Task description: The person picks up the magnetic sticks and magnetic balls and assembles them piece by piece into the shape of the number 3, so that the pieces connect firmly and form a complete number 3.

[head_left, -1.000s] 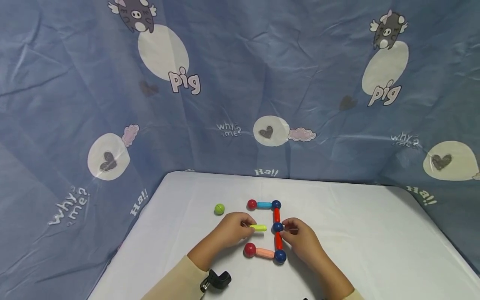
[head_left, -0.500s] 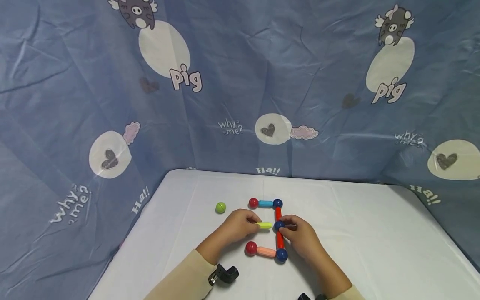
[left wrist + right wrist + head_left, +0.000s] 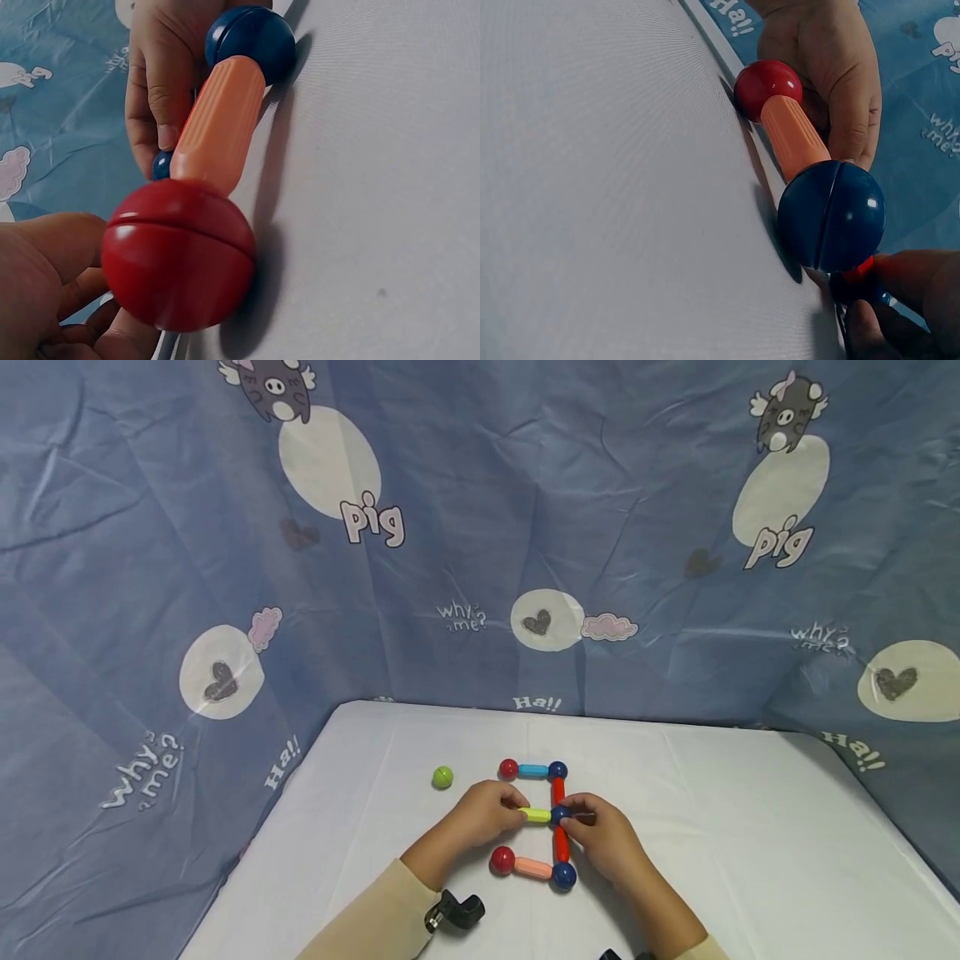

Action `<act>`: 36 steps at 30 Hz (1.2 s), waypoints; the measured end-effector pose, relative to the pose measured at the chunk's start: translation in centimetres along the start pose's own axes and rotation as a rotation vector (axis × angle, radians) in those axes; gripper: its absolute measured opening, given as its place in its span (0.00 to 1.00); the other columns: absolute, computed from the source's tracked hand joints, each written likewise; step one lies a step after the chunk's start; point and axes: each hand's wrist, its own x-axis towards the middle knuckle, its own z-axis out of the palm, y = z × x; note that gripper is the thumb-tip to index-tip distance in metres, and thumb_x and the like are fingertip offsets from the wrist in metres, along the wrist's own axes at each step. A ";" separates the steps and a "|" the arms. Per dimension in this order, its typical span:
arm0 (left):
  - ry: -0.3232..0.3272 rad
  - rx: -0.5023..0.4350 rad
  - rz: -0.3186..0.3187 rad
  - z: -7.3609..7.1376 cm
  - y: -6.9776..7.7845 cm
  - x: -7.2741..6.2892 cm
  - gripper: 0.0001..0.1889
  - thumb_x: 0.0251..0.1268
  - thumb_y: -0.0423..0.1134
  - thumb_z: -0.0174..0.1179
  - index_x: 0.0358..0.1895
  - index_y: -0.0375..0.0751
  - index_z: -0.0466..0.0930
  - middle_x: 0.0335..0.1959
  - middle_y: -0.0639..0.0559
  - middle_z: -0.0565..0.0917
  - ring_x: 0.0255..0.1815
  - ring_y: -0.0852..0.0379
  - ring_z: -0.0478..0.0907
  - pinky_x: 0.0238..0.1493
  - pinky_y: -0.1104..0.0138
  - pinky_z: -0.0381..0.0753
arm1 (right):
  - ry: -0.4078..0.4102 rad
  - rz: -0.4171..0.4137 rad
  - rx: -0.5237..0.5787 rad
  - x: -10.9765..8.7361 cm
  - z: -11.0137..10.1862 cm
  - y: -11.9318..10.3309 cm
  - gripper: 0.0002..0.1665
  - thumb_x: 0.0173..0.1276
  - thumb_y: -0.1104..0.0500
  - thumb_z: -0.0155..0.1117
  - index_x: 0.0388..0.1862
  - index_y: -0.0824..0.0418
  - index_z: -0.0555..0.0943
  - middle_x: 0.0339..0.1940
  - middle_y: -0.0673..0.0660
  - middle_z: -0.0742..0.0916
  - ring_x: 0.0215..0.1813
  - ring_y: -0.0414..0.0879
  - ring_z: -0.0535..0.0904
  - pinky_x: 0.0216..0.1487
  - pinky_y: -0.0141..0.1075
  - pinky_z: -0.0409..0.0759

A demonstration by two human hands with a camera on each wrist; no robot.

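Between thumb and fingers, my left hand [image 3: 486,814] pinches a yellow rod [image 3: 537,816], whose right end meets the middle blue ball [image 3: 560,815]. That ball is held from the right by my right hand [image 3: 600,831]. Two red rods [image 3: 562,845] join it to a far blue ball [image 3: 557,770] and a near blue ball [image 3: 563,876]. From the far ball a light blue rod [image 3: 533,771] runs left to a red ball [image 3: 508,768]. An orange rod [image 3: 217,124] links the near ball to another red ball [image 3: 180,255], large in the left wrist view, where the yellow rod is hidden.
A loose green ball [image 3: 442,777] lies left of the joined pieces on the white table [image 3: 720,827]. A blue patterned cloth [image 3: 450,527] hangs behind the table's far edge. A black wrist mount [image 3: 459,910] sits by the left sleeve.
My left hand has moved right with the yellow rod, closing the gap to the middle blue ball. The right hand stays at that ball. The view has shifted slightly.
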 end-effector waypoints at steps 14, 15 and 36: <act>0.050 -0.027 -0.039 0.2 0.1 0.1 0.08 0.66 0.38 0.71 0.47 0.46 0.87 0.34 0.56 0.81 0.38 0.57 0.77 0.41 0.66 0.81 | -0.004 -0.027 0.012 -0.1 -0.1 0.2 0.13 0.72 0.59 0.70 0.53 0.50 0.86 0.52 0.52 0.89 0.55 0.49 0.85 0.60 0.49 0.85; 0.053 -0.026 -0.033 0.2 0.0 0.2 0.08 0.66 0.37 0.71 0.46 0.47 0.87 0.33 0.56 0.81 0.37 0.57 0.77 0.41 0.66 0.81 | -0.005 -0.027 0.008 -0.1 -0.1 0.2 0.13 0.72 0.59 0.70 0.54 0.50 0.86 0.52 0.52 0.89 0.55 0.49 0.85 0.60 0.49 0.85; 0.256 -0.033 -0.054 -5.2 -0.6 -1.6 0.07 0.76 0.44 0.62 0.44 0.49 0.87 0.37 0.56 0.85 0.38 0.57 0.79 0.39 0.62 0.81 | -0.006 0.002 -0.011 -0.3 -0.2 0.1 0.15 0.72 0.59 0.70 0.55 0.48 0.86 0.51 0.51 0.89 0.55 0.48 0.82 0.60 0.48 0.85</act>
